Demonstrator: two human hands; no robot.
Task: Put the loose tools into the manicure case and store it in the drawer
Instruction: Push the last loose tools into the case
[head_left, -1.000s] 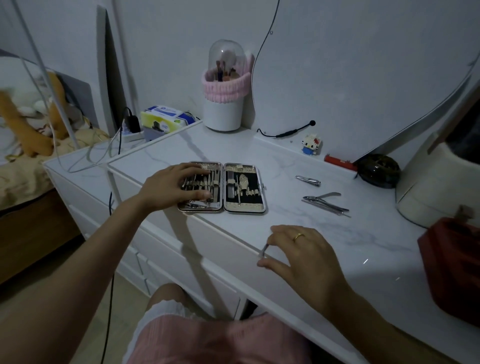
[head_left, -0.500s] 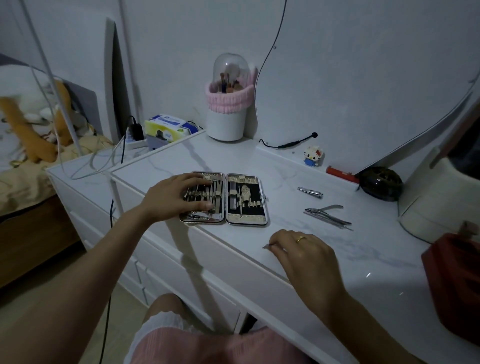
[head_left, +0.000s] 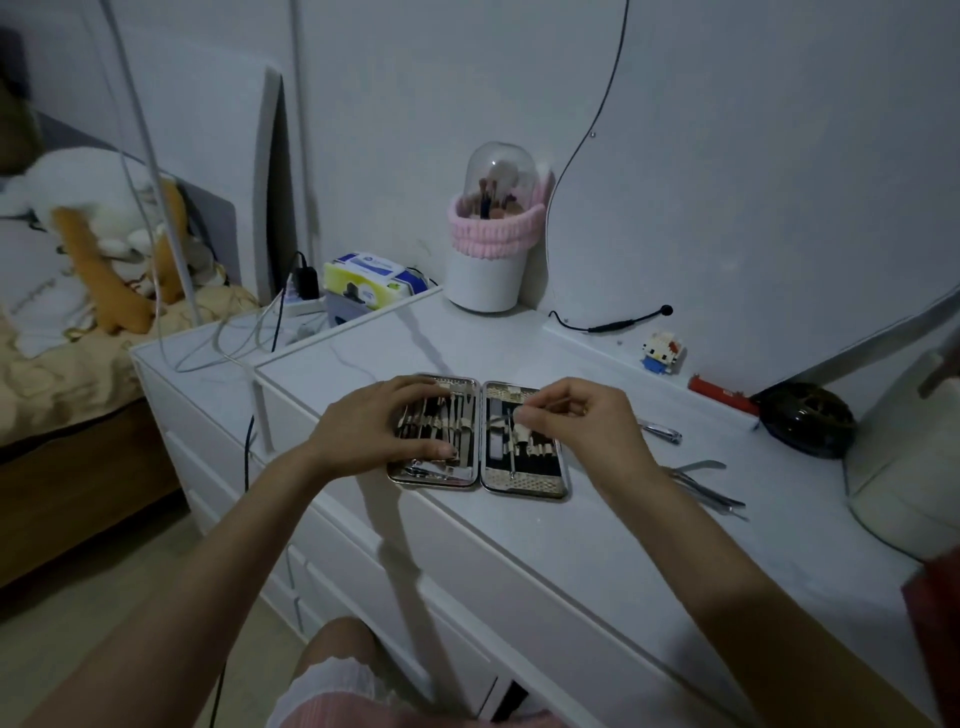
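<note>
**Slotting a thin tool into the open case**

Right hand pinches a thin metal tool over the right half of the manicure case. Left hand lies flat on the left half, fingers spread, grasping nothing. To do it well: keep the case pinned, slide the tip under an empty strap, don't snag neighbours. Case lies open near the desk front edge, metal rim, dark lining, pale straps. Clippers and nippers lie loose to the right.

Left hand flat, right hand pinched
</note>
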